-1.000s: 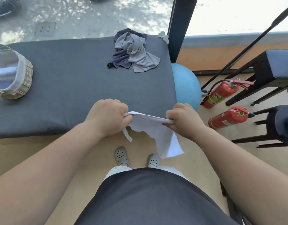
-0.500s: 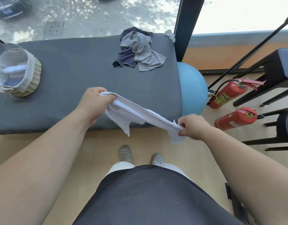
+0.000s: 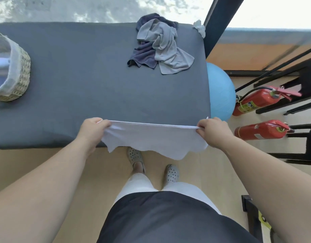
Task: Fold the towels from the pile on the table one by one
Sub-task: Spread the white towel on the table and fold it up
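Note:
A white towel (image 3: 154, 139) hangs stretched wide between my two hands, over the near edge of the dark grey table (image 3: 91, 81). My left hand (image 3: 93, 128) grips its left top corner and my right hand (image 3: 212, 130) pinches the right top corner. The towel's lower edge droops in waves above the floor. At the table's far right lies the pile (image 3: 160, 44): a light grey towel crumpled on top of a dark blue one.
A wicker basket (image 3: 16, 76) with a cloth liner stands at the table's left end, pale folded cloth inside. A blue ball (image 3: 219, 92) sits by the table's right end. Two red fire extinguishers (image 3: 256, 102) and black furniture frames are on the right floor.
My hands have moved apart and levelled, pulling the white towel from a slack twisted bunch into a taut straight top edge over the table's near edge.

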`<state>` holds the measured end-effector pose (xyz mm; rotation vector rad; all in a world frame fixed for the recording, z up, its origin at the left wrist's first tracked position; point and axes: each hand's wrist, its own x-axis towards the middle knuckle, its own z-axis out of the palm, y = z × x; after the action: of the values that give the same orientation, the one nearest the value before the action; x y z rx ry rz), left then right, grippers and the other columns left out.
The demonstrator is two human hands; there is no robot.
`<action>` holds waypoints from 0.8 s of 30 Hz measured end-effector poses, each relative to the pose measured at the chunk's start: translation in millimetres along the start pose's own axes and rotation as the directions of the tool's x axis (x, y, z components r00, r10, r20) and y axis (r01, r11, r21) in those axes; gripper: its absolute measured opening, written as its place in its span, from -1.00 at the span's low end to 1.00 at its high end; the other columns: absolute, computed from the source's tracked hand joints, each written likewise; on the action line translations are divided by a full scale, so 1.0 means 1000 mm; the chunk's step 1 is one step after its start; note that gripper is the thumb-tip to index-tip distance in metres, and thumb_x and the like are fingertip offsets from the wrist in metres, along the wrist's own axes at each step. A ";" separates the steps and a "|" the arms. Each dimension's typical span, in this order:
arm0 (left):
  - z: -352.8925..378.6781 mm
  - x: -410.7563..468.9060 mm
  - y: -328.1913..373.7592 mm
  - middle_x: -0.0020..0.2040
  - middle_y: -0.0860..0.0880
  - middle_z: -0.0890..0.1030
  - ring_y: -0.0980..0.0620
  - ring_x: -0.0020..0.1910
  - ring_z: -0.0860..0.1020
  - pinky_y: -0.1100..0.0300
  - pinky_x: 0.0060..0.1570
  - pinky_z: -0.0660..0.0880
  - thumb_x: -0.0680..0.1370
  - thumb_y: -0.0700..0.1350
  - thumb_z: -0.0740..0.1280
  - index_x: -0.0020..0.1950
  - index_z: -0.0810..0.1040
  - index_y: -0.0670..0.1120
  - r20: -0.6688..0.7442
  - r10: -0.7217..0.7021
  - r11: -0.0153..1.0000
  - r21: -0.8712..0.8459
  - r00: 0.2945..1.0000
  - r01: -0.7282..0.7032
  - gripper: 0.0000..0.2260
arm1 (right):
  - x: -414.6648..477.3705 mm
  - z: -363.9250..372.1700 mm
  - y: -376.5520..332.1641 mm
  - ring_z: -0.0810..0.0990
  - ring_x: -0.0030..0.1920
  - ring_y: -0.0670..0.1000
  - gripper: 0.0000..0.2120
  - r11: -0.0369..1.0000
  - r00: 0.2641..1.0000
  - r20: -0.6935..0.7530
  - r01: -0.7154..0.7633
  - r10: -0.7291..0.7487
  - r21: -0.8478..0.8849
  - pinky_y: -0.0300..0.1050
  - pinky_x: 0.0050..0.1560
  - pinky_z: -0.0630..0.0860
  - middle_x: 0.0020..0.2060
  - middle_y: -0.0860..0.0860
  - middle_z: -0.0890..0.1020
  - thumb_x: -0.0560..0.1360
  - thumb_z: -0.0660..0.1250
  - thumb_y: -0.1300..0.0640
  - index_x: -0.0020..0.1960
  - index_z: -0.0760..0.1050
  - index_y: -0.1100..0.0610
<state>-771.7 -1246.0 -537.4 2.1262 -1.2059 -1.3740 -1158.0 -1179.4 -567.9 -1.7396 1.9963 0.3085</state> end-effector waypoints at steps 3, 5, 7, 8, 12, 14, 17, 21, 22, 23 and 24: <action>-0.009 0.033 -0.021 -0.30 -0.07 0.16 0.00 -0.30 0.14 0.11 -0.32 0.04 0.46 -0.18 0.33 -0.28 0.31 -0.10 0.120 -0.107 0.992 0.076 0.987 0.098 -0.79 | 0.020 0.018 -0.018 0.43 0.06 0.10 -0.82 0.997 0.981 0.190 -0.019 0.032 -0.071 -0.02 -0.10 0.26 -0.19 -0.04 0.54 0.64 0.18 -0.05 -0.04 0.52 -0.05; -0.015 0.059 -0.031 -0.33 -0.06 0.21 0.01 -0.36 0.20 0.11 -0.32 0.06 0.45 -0.17 0.32 -0.29 0.30 -0.07 0.210 -0.193 0.972 0.176 0.958 0.157 -0.80 | 0.036 0.026 -0.034 0.38 0.00 0.07 -0.78 0.992 0.939 0.342 0.000 0.042 -0.123 -0.02 -0.10 0.30 -0.24 -0.06 0.48 0.65 0.15 -0.03 -0.13 0.46 -0.05; -0.021 0.088 -0.039 -0.34 -0.05 0.22 0.00 -0.36 0.21 0.10 -0.29 0.06 0.46 -0.16 0.32 -0.31 0.27 -0.04 0.290 -0.263 0.943 0.281 0.920 0.180 -0.75 | 0.058 0.026 -0.045 0.41 0.00 0.07 -0.75 0.989 0.889 0.452 -0.002 0.070 -0.149 -0.03 -0.08 0.36 -0.23 -0.08 0.48 0.64 0.15 -0.02 -0.21 0.40 -0.06; -0.023 0.104 -0.042 -0.32 -0.06 0.24 0.00 -0.32 0.22 0.10 -0.28 0.08 0.47 -0.15 0.33 -0.30 0.30 -0.05 0.308 -0.275 0.934 0.312 0.911 0.176 -0.77 | 0.071 0.026 -0.047 0.46 0.02 0.09 -0.76 0.991 0.893 0.444 -0.023 0.078 -0.129 -0.04 -0.09 0.36 -0.20 -0.07 0.51 0.64 0.16 -0.02 -0.20 0.39 -0.05; -0.017 0.176 -0.039 -0.32 -0.09 0.41 -0.02 -0.31 0.36 0.11 -0.24 0.23 0.53 -0.06 0.36 -0.29 0.44 -0.13 0.229 -0.202 0.948 0.291 0.952 0.131 -0.76 | 0.135 0.024 -0.051 0.40 -0.03 0.10 -0.82 0.994 0.992 0.086 -0.102 0.097 0.048 0.00 -0.09 0.33 -0.17 -0.03 0.55 0.65 0.18 0.02 -0.10 0.46 0.00; -0.005 0.213 -0.029 -0.33 -0.10 0.44 -0.06 -0.32 0.37 0.11 -0.30 0.25 0.56 -0.05 0.35 -0.29 0.43 -0.16 0.162 -0.105 0.946 0.321 0.981 0.048 -0.71 | 0.173 0.025 -0.054 0.36 -0.07 0.09 -0.82 0.996 0.995 -0.058 -0.077 0.080 0.055 -0.01 -0.11 0.26 -0.16 -0.02 0.56 0.65 0.19 0.04 -0.06 0.52 0.04; 0.013 0.261 -0.012 -0.35 -0.09 0.38 -0.09 -0.37 0.32 0.12 -0.38 0.22 0.57 -0.05 0.29 -0.29 0.33 -0.13 0.109 0.014 0.863 0.500 0.994 -0.067 -0.71 | 0.226 0.034 -0.055 0.45 -0.04 0.11 -0.81 0.996 0.993 -0.110 -0.032 0.040 0.079 -0.02 -0.10 0.27 -0.15 -0.03 0.58 0.64 0.18 0.05 -0.04 0.54 0.03; 0.018 0.300 0.002 -0.33 -0.13 0.45 -0.17 -0.29 0.43 0.08 -0.34 0.30 0.57 -0.03 0.29 -0.27 0.35 -0.19 0.111 0.209 0.673 0.705 0.972 -0.225 -0.69 | 0.267 0.035 -0.045 0.50 -0.07 0.12 -0.83 0.985 0.998 -0.037 0.052 -0.046 0.163 -0.04 -0.12 0.36 -0.13 -0.01 0.57 0.63 0.21 0.04 -0.04 0.53 0.05; 0.016 0.306 0.004 -0.30 -0.14 0.46 -0.19 -0.27 0.45 0.06 -0.34 0.30 0.58 -0.01 0.28 -0.25 0.36 -0.21 0.097 0.239 0.650 0.723 0.966 -0.234 -0.67 | 0.274 0.032 -0.043 0.51 -0.07 0.12 -0.84 0.983 0.997 -0.032 0.079 -0.074 0.168 -0.04 -0.12 0.38 -0.11 0.00 0.58 0.63 0.22 0.04 -0.03 0.54 0.05; 0.014 0.313 0.006 -0.29 -0.14 0.46 -0.19 -0.27 0.44 0.05 -0.33 0.30 0.60 0.00 0.26 -0.25 0.35 -0.21 0.073 0.265 0.637 0.735 0.961 -0.232 -0.65 | 0.281 0.030 -0.042 0.52 -0.06 0.11 -0.84 0.980 0.995 -0.039 0.101 -0.095 0.172 -0.03 -0.10 0.39 -0.10 0.01 0.59 0.63 0.23 0.04 -0.01 0.55 0.05; 0.013 0.319 0.007 -0.29 -0.14 0.44 -0.20 -0.27 0.43 0.04 -0.33 0.30 0.62 0.02 0.25 -0.27 0.34 -0.21 0.043 0.295 0.627 0.745 0.954 -0.228 -0.63 | 0.288 0.027 -0.042 0.52 -0.06 0.11 -0.84 0.976 0.992 -0.058 0.119 -0.110 0.180 -0.03 -0.09 0.40 -0.09 0.01 0.60 0.63 0.23 0.04 0.00 0.56 0.06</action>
<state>-730.8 -1502.4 -723.8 2.2960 -2.2296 -0.6800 -1135.8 -1424.2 -725.7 -1.7500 1.8822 0.0427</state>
